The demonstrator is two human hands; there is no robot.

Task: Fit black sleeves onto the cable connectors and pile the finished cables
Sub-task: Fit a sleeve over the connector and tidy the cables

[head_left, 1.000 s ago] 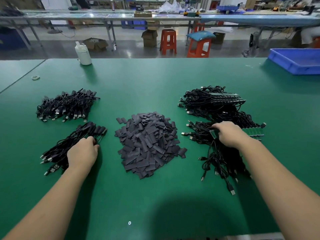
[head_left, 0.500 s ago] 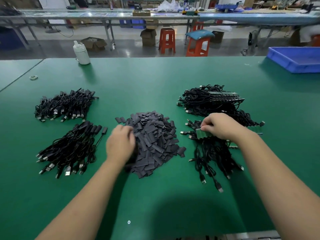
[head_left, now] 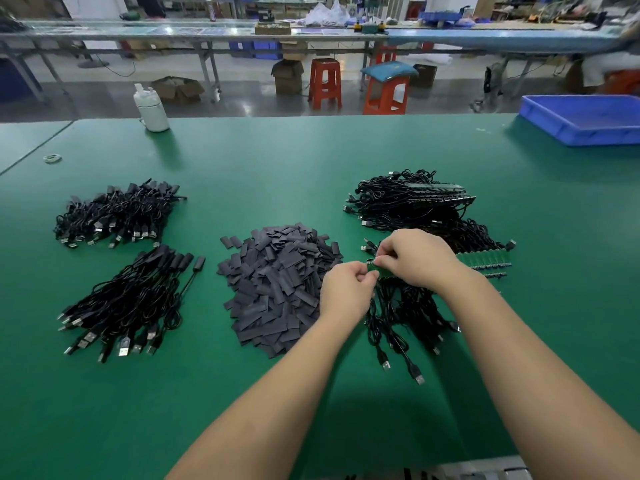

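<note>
Both grips pinch: right hand point(head_left: 417, 263) on a green connector point(head_left: 373, 266), left hand point(head_left: 346, 292) apparently on a sleeve, hidden. We judge fitting under way; next, align and slide.

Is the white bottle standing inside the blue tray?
No, the white bottle stands on the green table far left, apart from the blue tray.

Matt green table mat point(head_left: 311, 161), smooth; the sleeve pile point(head_left: 280, 289) looks matt black, perhaps rubbery; glossy blue plastic tray point(head_left: 581, 133); shiny metal USB plugs point(head_left: 123, 349).
</note>
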